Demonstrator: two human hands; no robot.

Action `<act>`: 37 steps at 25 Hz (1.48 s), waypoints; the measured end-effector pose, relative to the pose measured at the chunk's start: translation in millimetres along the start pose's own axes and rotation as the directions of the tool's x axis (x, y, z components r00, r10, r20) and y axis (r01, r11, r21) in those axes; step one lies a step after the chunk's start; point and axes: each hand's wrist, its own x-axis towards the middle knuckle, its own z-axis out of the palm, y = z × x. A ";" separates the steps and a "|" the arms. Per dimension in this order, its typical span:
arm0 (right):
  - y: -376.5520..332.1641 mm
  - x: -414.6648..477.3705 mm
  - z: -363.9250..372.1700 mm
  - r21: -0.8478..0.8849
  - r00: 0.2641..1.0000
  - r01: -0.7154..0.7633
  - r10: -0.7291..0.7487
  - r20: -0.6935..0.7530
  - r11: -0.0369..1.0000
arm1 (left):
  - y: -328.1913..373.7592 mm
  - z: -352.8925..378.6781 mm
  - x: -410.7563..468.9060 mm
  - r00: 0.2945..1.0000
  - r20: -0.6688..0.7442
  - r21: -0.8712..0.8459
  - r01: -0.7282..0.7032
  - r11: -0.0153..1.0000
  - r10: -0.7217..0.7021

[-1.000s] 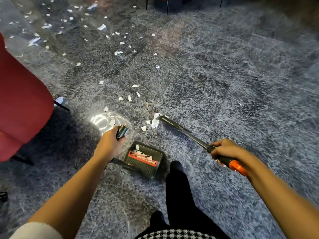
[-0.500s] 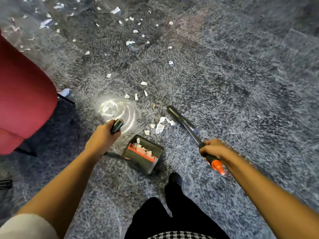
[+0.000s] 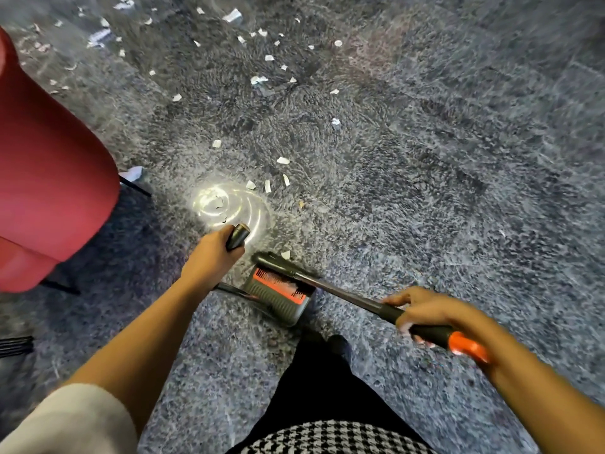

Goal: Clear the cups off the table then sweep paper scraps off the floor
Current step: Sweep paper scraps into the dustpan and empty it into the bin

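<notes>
Scraps (image 3: 283, 160) are spread on the floor (image 3: 458, 158). The dustpan (image 3: 278, 291) is clamped by the left grip (image 3: 209, 257), the broom (image 3: 343, 294) by the right grip (image 3: 425, 314).

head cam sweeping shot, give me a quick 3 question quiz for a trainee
1. True or false: the right hand grips the broom.
2. The broom's head is: A) at the mouth of the dustpan, B) far from it, C) raised overhead.
3. Which hand holds the dustpan's handle?
Key: 1 true; 2 A; 3 left hand.
</notes>
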 end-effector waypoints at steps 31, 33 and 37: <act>-6.1 -17.6 -3.3 0.097 0.984 -0.073 0.087 -0.152 0.993 | -5.0 -20.4 21.6 0.999 0.035 -0.086 -0.004 0.996 0.007; -0.4 -12.4 -5.7 0.218 0.968 -0.073 0.122 -0.220 0.973 | 10.7 -18.0 27.4 1.000 0.008 -0.148 0.017 0.989 -0.016; 4.6 -10.4 -14.7 0.544 0.927 -0.003 0.207 -0.314 0.839 | 52.4 -17.3 48.5 1.000 -0.007 -0.270 0.005 0.963 -0.007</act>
